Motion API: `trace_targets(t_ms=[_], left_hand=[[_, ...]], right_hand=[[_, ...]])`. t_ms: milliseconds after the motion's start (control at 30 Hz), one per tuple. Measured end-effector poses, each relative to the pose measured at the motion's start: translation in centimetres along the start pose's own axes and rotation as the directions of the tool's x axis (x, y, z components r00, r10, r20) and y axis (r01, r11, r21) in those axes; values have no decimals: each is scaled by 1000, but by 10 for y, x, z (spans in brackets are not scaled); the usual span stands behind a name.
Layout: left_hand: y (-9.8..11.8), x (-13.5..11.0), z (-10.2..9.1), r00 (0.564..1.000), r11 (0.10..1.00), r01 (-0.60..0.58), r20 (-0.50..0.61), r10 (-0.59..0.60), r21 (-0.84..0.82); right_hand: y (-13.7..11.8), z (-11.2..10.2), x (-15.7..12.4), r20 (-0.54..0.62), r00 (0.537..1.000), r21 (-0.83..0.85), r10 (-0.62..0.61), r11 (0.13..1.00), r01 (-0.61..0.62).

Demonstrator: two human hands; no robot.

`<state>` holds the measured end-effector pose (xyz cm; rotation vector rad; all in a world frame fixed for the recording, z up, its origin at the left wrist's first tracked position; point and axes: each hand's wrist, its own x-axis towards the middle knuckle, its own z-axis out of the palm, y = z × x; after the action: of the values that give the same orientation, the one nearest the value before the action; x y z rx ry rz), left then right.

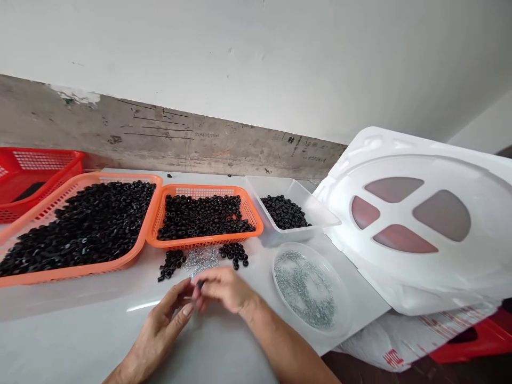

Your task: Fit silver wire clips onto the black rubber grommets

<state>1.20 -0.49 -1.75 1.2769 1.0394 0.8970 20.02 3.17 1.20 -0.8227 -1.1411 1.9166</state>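
My left hand (166, 320) and my right hand (226, 288) meet near the table's front, fingertips pinched together. Between them is a small black ring part (200, 284); I cannot tell which hand grips it. Just beyond the hands lie two small heaps of black rings (172, 264) (235, 254) with a scatter of small silver metal pieces (201, 258) between them. A clear round dish (343, 304) with more silver pieces stands to the right of my right hand.
A large orange basket (142, 242) and a smaller orange basket (256, 221) hold many black rings. A clear tub (316, 205) holds some too. A red basket (60, 165) sits far left. A big white moulded tray (432, 282) leans at the right.
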Motion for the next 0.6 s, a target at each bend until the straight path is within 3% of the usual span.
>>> trace_targets(t_ms=[33, 67, 133, 267, 367, 433, 500, 600], left_hand=[[-1, 1, -1, 999, 1000, 16, -34, -17, -21], [-1, 2, -2, 998, 999, 38, -58, -40, -37], [-3, 4, -2, 994, 996, 76, -80, -80, -52], [-8, 5, 0, 995, 996, 94, -45, -93, 8], [-8, 5, -1, 996, 995, 91, -27, -90, 50], [-8, 4, -3, 994, 994, 101, -35, -100, 48], [-8, 5, -3, 993, 993, 114, -39, -112, 36], [-9, 6, -4, 992, 993, 120, -31, -120, 17]], right_hand=[[-17, -9, -4, -123, 979, 60, -163, 983, 172], [-32, -19, -9, -265, 913, 78, -309, 937, 340], [-56, -36, -15, -443, 795, 54, -414, 873, 485], [-56, -50, -12, -581, 746, -19, -325, 922, 387], [-39, -51, -6, -645, 649, -293, -404, 915, 278], [-34, -53, -6, -638, 612, -514, -467, 850, 113], [-36, -58, -9, -598, 627, -720, -500, 678, -147], [-43, -63, -16, -518, 722, -849, -459, 176, -498]])
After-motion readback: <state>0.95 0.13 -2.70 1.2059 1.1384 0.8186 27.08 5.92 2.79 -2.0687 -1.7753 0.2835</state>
